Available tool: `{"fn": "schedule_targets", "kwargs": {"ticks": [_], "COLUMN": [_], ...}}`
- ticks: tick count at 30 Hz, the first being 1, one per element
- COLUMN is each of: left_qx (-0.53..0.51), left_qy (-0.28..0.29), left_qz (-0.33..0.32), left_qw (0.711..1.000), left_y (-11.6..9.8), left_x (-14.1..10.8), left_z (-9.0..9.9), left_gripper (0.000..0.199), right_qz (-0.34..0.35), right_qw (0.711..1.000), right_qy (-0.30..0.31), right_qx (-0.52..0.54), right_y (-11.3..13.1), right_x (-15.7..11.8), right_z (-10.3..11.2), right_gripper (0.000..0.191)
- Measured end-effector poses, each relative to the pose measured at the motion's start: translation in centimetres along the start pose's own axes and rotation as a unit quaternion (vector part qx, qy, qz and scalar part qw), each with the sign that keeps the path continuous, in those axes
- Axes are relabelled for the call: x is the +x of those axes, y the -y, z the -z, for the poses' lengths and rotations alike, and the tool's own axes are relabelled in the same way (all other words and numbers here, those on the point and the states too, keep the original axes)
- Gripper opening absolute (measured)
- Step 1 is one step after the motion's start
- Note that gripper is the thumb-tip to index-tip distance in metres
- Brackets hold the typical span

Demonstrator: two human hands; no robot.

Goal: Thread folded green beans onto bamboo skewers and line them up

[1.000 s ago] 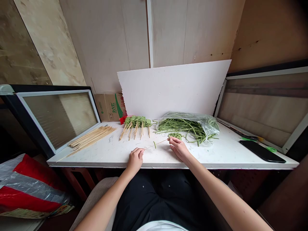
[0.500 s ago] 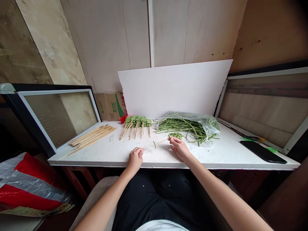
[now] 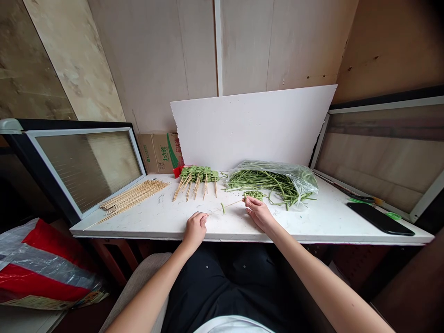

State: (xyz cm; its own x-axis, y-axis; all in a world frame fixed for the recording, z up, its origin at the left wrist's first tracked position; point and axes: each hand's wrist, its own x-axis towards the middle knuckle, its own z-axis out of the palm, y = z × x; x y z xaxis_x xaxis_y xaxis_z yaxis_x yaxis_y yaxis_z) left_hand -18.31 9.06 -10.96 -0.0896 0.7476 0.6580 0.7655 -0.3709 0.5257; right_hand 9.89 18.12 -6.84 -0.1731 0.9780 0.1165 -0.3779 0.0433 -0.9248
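My left hand [image 3: 195, 230] is closed on one end of a thin bamboo skewer [image 3: 233, 203], which points up to the right above the tabletop. A short piece of green bean [image 3: 222, 208] sits crosswise partway along the skewer. At the skewer's other end my right hand [image 3: 257, 212] pinches another small bean piece [image 3: 245, 196]; its fingers partly hide it. Just behind that hand lies a small heap of cut bean pieces [image 3: 255, 194]. Farther back, a clear plastic bag [image 3: 305, 178] holds long green beans [image 3: 256, 179].
Loose bamboo skewers [image 3: 135, 196] lie at the left of the white table [image 3: 287, 229]. Several filled bean skewers [image 3: 197, 175] are stacked at the back, near a cardboard box [image 3: 156, 152]. A black phone [image 3: 379, 218] lies at the right. A white board [image 3: 253, 127] leans behind.
Hardly anything differs: both hands keep their place on the skewer, and the view has shifted very slightly.
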Motion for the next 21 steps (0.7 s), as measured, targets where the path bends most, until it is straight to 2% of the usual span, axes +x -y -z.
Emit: {"fn": "schedule_targets", "kwargs": {"ticks": [6, 21], "left_qx": [-0.009, 0.011], "left_qy": [-0.002, -0.008], "left_qz": [0.010, 0.008], "left_qw": [1.000, 1.000], "left_y": [-0.29, -0.30], "left_x": [-0.13, -0.22], "left_z": [0.12, 0.23], "left_gripper": [0.029, 0.037], "right_qz": [-0.007, 0.021], "right_qw": [1.000, 1.000], "right_qy": [0.005, -0.007], "right_qx": [0.029, -0.008], "right_y": [0.04, -0.26], "right_x": [0.00, -0.12], "right_z": [-0.17, -0.57], "right_gripper": [0.042, 0.045]}}
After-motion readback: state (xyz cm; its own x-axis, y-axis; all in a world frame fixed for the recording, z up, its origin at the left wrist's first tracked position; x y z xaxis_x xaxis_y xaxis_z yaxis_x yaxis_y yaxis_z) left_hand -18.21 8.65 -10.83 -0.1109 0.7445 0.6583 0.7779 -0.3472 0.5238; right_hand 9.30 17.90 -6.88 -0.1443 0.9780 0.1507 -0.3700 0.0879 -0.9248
